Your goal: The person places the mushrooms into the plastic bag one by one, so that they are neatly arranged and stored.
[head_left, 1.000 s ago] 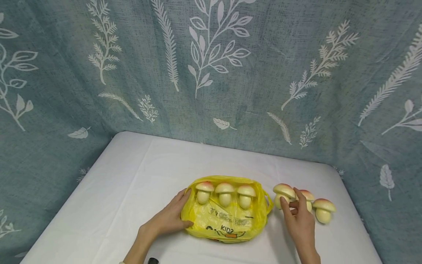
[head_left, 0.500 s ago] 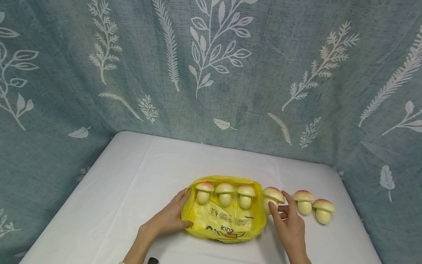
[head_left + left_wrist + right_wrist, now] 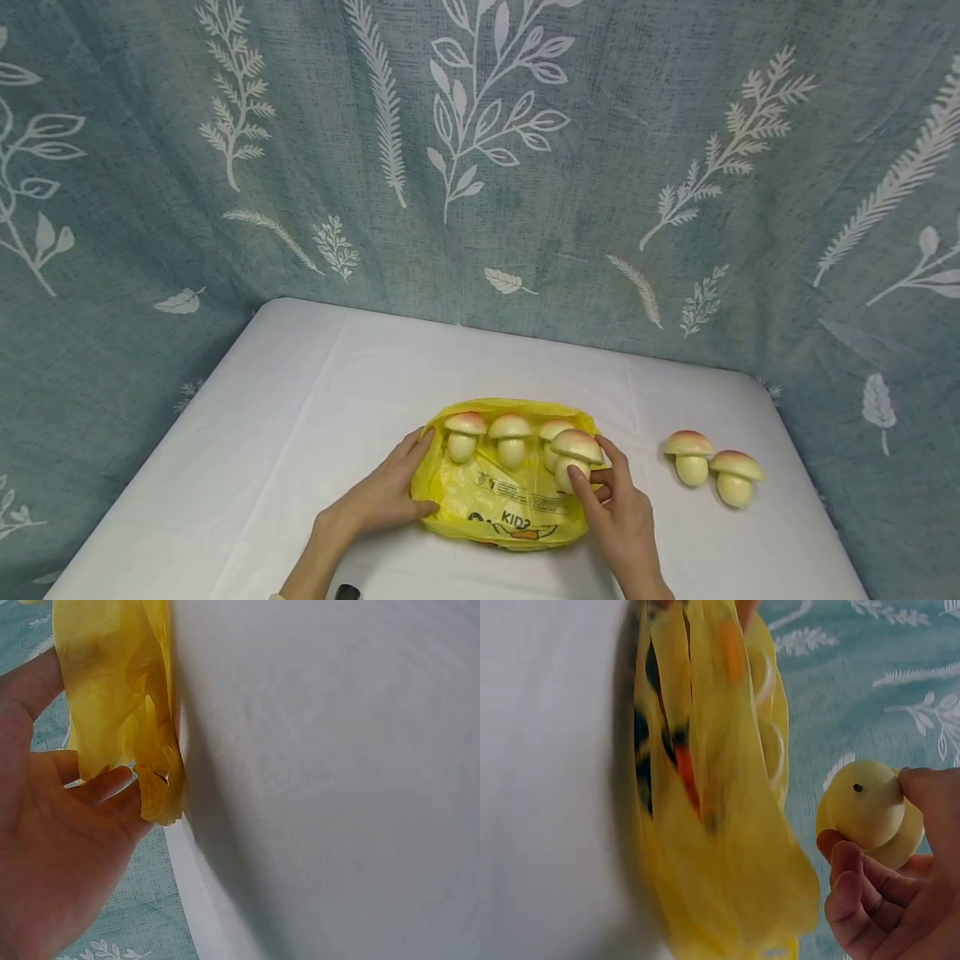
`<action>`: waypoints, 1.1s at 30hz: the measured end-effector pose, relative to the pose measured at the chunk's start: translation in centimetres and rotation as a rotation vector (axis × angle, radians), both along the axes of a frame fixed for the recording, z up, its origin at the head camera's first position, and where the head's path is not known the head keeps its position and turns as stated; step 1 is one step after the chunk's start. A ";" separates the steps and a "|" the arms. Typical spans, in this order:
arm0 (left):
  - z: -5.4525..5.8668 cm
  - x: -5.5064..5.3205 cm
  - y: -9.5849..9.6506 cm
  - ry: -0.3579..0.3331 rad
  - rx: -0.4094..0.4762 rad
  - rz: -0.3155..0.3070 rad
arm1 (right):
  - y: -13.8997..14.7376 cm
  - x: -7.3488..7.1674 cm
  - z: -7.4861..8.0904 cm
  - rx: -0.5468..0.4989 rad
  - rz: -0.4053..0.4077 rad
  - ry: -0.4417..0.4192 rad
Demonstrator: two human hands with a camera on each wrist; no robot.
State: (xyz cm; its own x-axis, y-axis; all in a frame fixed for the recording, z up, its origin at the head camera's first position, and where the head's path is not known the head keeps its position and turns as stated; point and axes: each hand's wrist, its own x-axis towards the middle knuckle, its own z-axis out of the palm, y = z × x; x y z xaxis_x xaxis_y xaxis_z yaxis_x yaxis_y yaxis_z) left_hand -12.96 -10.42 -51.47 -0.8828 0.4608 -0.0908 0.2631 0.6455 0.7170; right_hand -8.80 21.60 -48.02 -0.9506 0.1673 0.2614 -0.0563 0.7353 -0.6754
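Between the thumb and fingers of my right hand (image 3: pixel 622 517) is a pale yellow toy mushroom (image 3: pixel 576 448) with a red-tinged cap. In the head view it overlaps the right end of a yellow plastic bag (image 3: pixel 487 500), just in front of another mushroom (image 3: pixel 551 428). The right wrist view shows a dark dot on the end of the held mushroom's stem (image 3: pixel 866 799). Two more mushrooms, a left one (image 3: pixel 461 437) and a middle one (image 3: pixel 512 442), lie in the bag's wide mouth. My left hand (image 3: pixel 386 487) holds the bag's left end, thumb in front and fingers behind.
On the white-covered table (image 3: pixel 360 358), two further mushrooms, one (image 3: pixel 691 458) beside the other (image 3: pixel 736 479), stand right of the bag. A small black object (image 3: pixel 347 592) shows at the bottom edge. A patterned teal curtain (image 3: pixel 570 275) surrounds the table's back and sides.
My right hand has carried one mushroom left from the group on the table to over the bag's right end. The left hand stays on the bag.
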 end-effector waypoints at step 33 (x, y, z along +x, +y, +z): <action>-0.2 0.1 0.0 0.001 0.008 0.006 | -9.6 0.3 -2.2 0.037 0.279 -0.063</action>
State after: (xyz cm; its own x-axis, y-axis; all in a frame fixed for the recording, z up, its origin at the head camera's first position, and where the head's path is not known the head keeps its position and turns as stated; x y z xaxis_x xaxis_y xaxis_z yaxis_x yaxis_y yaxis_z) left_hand -12.85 -10.39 -51.63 -0.8859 0.4557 -0.0864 0.2597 0.6417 0.7216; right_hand -8.47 12.02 -50.26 -0.9732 -0.1114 0.2010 -0.2183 0.7213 -0.6574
